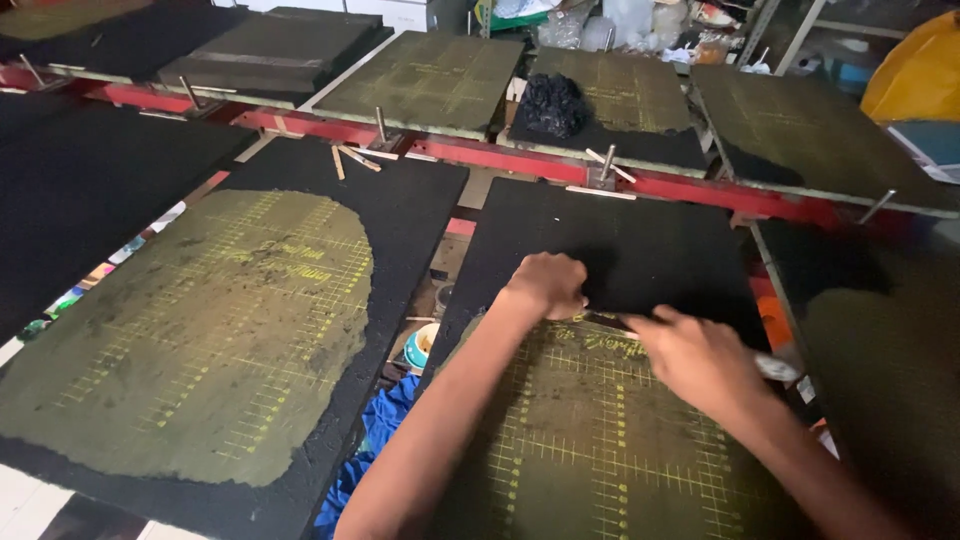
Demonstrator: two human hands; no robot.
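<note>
A flat board (640, 240) lies in front of me, its far half coated black and its near half bare olive with a yellow grid. My left hand (548, 283) is closed in a fist at the edge of the black coating, pinching it or pressing on it; which one I cannot tell. My right hand (700, 360) grips a thin tool (776, 368) whose light handle sticks out to the right, its tip laid along the coating's edge near the left hand.
A similar board (230, 320) lies to the left, mostly bare with a black border. More boards sit on a red metal frame (700, 188) behind, one carrying a crumpled black lump (550, 105). Blue cloth (385, 425) and a small cup (422, 345) show in the gap below.
</note>
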